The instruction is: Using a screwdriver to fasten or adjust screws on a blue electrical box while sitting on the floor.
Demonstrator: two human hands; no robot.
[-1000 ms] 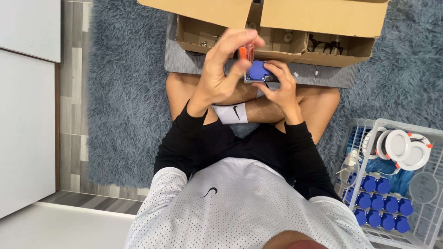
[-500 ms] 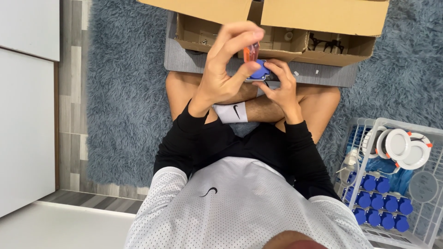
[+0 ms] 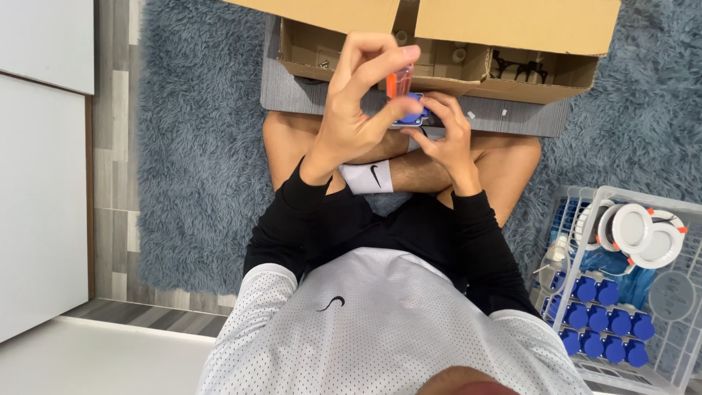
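- The left hand (image 3: 358,110) is pinching a slim orange tool (image 3: 399,82) between thumb and fingers, holding it upright over a small blue part (image 3: 411,115).
- The right hand (image 3: 446,135) is gripping that blue part from the side, above the person's crossed legs; the left hand is hiding much of it.
- An open cardboard box (image 3: 512,29) is lying just beyond the hands on a grey mat (image 3: 292,95), its flaps spread and small dark items showing inside.
- A white wire basket (image 3: 578,212) is standing to the right on the blue shaggy rug (image 3: 197,146), holding rows of blue caps (image 3: 596,322) and round white fittings (image 3: 632,230) with orange clips.
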